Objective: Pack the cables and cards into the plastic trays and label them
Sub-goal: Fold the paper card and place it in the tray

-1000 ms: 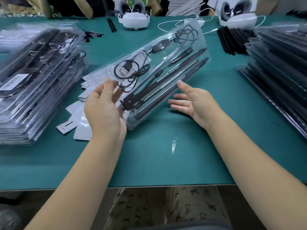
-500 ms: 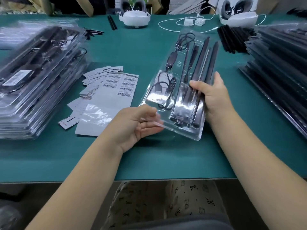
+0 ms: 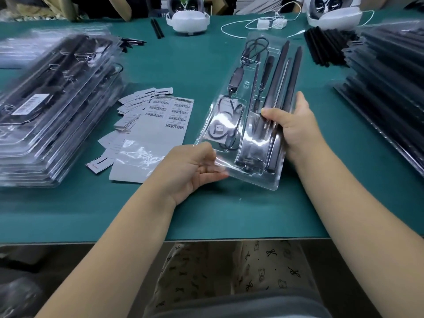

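Clear tray (image 3: 246, 92) sits gripped between my left hand (image 3: 191, 172) and right hand (image 3: 296, 125) over the table (image 3: 195, 65); label sheet (image 3: 158, 131) and tray stacks (image 3: 52, 106) alongside, left

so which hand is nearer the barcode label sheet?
Left. The left hand holds the tray's near corner right beside the barcode label sheet; the right hand grips the tray's far side.
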A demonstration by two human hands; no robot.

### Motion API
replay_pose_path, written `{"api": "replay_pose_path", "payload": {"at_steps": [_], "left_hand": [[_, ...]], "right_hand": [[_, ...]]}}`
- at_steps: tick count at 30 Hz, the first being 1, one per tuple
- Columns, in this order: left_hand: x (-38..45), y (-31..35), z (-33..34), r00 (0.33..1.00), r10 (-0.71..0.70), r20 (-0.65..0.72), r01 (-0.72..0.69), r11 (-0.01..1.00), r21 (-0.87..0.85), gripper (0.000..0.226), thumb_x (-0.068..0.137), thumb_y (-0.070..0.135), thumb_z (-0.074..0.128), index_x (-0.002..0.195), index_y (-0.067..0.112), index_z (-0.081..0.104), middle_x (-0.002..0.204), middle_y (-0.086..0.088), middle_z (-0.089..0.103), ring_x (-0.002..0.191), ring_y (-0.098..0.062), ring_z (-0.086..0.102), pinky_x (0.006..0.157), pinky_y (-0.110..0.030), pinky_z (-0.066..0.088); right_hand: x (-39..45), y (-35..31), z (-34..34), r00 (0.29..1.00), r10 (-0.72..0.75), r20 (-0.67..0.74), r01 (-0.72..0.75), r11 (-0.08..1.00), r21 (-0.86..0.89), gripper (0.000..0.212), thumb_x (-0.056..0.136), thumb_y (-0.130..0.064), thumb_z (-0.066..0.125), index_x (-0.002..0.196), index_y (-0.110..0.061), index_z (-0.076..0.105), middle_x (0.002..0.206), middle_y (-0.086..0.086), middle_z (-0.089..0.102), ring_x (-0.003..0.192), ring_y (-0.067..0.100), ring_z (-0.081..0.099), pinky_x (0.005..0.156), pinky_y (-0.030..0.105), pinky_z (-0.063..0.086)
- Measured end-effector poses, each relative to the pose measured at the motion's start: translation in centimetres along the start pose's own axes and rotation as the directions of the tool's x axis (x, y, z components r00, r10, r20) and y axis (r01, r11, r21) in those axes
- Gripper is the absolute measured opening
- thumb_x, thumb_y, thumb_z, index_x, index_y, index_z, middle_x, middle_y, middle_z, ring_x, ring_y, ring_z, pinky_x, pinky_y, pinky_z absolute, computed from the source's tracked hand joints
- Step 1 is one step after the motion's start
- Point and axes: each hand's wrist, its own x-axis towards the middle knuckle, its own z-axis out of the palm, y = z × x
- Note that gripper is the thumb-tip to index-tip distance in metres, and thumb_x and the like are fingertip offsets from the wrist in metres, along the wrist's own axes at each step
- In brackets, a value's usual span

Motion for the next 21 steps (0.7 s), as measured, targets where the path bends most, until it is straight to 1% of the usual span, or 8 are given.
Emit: {"api": "replay_pose_path", "payload": {"at_steps": [2, 4, 5, 8, 11, 16, 19, 21], "left_hand": [[0.05, -0.17, 0.14, 0.999, 0.039, -0.023, -0.038, 0.998, 0.056, 0.009, 0.075, 0.003, 0.056, 0.067, 0.004, 0.056, 0.067, -0.011, 0.056, 0.054, -0.018, 0.062, 0.053, -0.026, 0.054], [-0.2, -0.07, 0.18, 0.999, 0.039, 0.008, -0.039, 0.998, 0.051, 0.013, 0.067, 0.011, 0.058, 0.055, 0.011, 0.062, 0.06, -0.006, 0.058, 0.051, -0.017, 0.061, 0.051, -0.027, 0.054], [-0.29, 0.0, 0.16, 0.999, 0.032, 0.028, -0.033, 0.999, 0.032, 0.017, 0.069, 0.012, 0.059, 0.052, 0.013, 0.064, 0.06, -0.005, 0.06, 0.051, -0.018, 0.062, 0.05, -0.028, 0.054], [-0.33, 0.21, 0.04, 0.999, 0.008, 0.045, -0.008, 1.0, 0.005, 0.017, 0.085, 0.006, 0.056, 0.069, 0.005, 0.062, 0.071, -0.012, 0.069, 0.058, -0.024, 0.069, 0.051, -0.025, 0.055], [-0.36, 0.37, 0.14, 0.997, -0.046, 0.058, 0.043, 0.998, 0.055, 0.011, 0.087, 0.008, 0.053, 0.081, 0.001, 0.06, 0.078, -0.018, 0.072, 0.062, -0.026, 0.071, 0.05, -0.023, 0.054], [-0.46, 0.37, 0.28, 0.999, -0.028, 0.042, 0.024, 0.993, 0.113, 0.009, 0.084, 0.004, 0.058, 0.077, -0.001, 0.061, 0.065, -0.016, 0.069, 0.058, -0.025, 0.07, 0.047, -0.022, 0.053], [-0.53, 0.19, 0.23, 0.999, 0.01, 0.037, -0.014, 0.995, 0.101, 0.009, 0.083, 0.003, 0.06, 0.076, -0.002, 0.059, 0.056, -0.013, 0.064, 0.06, -0.026, 0.07, 0.047, -0.021, 0.053], [-0.69, 0.16, 0.11, 0.998, 0.023, 0.059, -0.027, 0.997, 0.075, 0.01, 0.082, 0.005, 0.064, 0.079, -0.003, 0.061, 0.059, -0.014, 0.065, 0.06, -0.026, 0.07, 0.047, -0.02, 0.053]], "right_hand": [[0.17, -0.01, -0.07, 1.0, -0.018, -0.005, 0.018, 1.0, -0.021, 0.112, 0.071, -0.005, 0.078, 0.153, -0.018, 0.003, 0.155, 0.015, 0.022, 0.127, 0.033, 0.048, 0.103, 0.049, 0.044], [0.11, -0.15, -0.14, 1.0, -0.019, -0.015, 0.019, 1.0, -0.006, 0.116, 0.065, -0.011, 0.08, 0.153, -0.018, 0.004, 0.154, 0.014, 0.024, 0.127, 0.033, 0.048, 0.103, 0.049, 0.044], [0.05, -0.22, -0.14, 1.0, -0.016, -0.017, 0.016, 1.0, -0.002, 0.119, 0.062, -0.014, 0.08, 0.153, -0.018, 0.004, 0.154, 0.013, 0.025, 0.127, 0.033, 0.049, 0.102, 0.05, 0.044], [-0.08, -0.31, -0.09, 0.999, -0.032, -0.027, 0.031, 0.999, -0.032, 0.117, 0.065, -0.013, 0.08, 0.153, -0.017, 0.004, 0.156, 0.012, 0.021, 0.128, 0.031, 0.048, 0.103, 0.05, 0.043], [-0.06, -0.44, -0.29, 0.996, -0.07, -0.046, 0.068, 0.996, -0.05, 0.113, 0.068, -0.009, 0.079, 0.153, -0.018, 0.005, 0.158, 0.012, 0.014, 0.13, 0.03, 0.045, 0.105, 0.048, 0.042], [-0.19, -0.63, -0.33, 0.996, -0.079, -0.038, 0.075, 0.993, -0.093, 0.119, 0.06, -0.019, 0.08, 0.153, -0.019, 0.006, 0.159, 0.009, 0.011, 0.136, 0.028, 0.038, 0.109, 0.051, 0.036], [-0.05, -0.58, -0.35, 0.999, -0.044, -0.029, 0.042, 0.996, -0.073, 0.119, 0.06, -0.017, 0.08, 0.153, -0.018, 0.005, 0.158, 0.011, 0.016, 0.133, 0.031, 0.043, 0.108, 0.049, 0.038], [0.07, -0.47, -0.47, 1.0, -0.006, -0.023, 0.005, 0.999, -0.043, 0.115, 0.065, -0.014, 0.08, 0.153, -0.016, 0.005, 0.155, 0.012, 0.023, 0.127, 0.03, 0.049, 0.104, 0.048, 0.043]]}}
